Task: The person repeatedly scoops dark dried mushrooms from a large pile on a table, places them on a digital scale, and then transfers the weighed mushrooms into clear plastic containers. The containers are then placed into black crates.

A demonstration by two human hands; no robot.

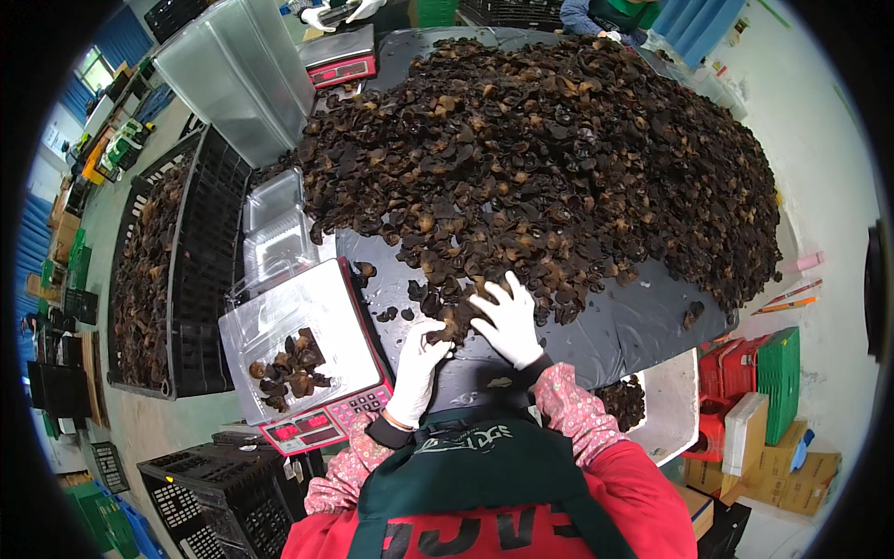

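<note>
Green apron (484, 466) nearest. Left hand (416, 370) curled round clump of dried mushrooms (453, 323); right hand (507, 319) spread flat, pressing heap's near edge. Left: clear tray (279, 345) on scale (321, 424), few pieces inside.

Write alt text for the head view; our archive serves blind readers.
Two white-gloved hands, left hand and right hand, gather dried dark mushrooms from a huge pile on a black sheet. Beside them, a clear tray holding a few pieces sits on a red scale.
</note>
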